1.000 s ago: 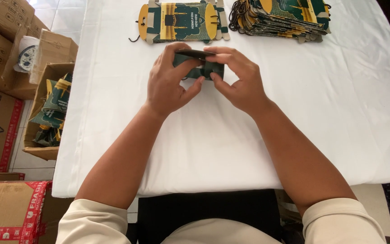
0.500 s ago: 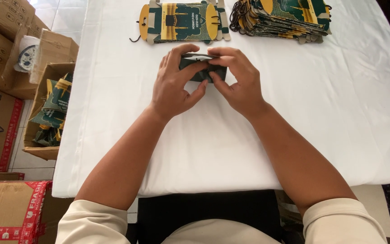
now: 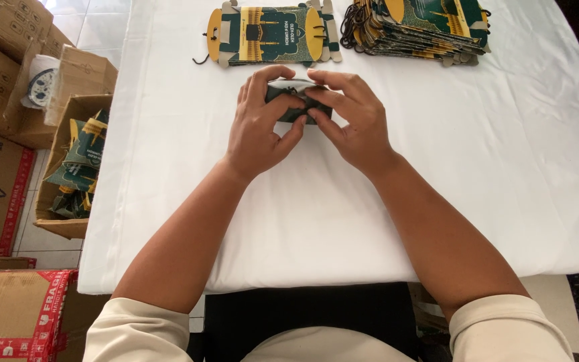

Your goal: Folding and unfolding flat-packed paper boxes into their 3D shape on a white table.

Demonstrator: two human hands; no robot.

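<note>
On the white table (image 3: 169,167), our left hand (image 3: 259,127) and right hand (image 3: 356,124) pinch one small green card (image 3: 296,90) closed together, steadying it between fingertips.

Both forearms stretched forward, left hand (image 3: 259,127) and right hand (image 3: 351,121) side by side, fingers curled inward

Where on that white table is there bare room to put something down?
The white table is bare left of the left hand, right of the right hand out to the edge, and along the near edge beside the forearms. The far side is crowded: a flat green card and a stack of cards. Both hands grip a small folded green piece.
</note>
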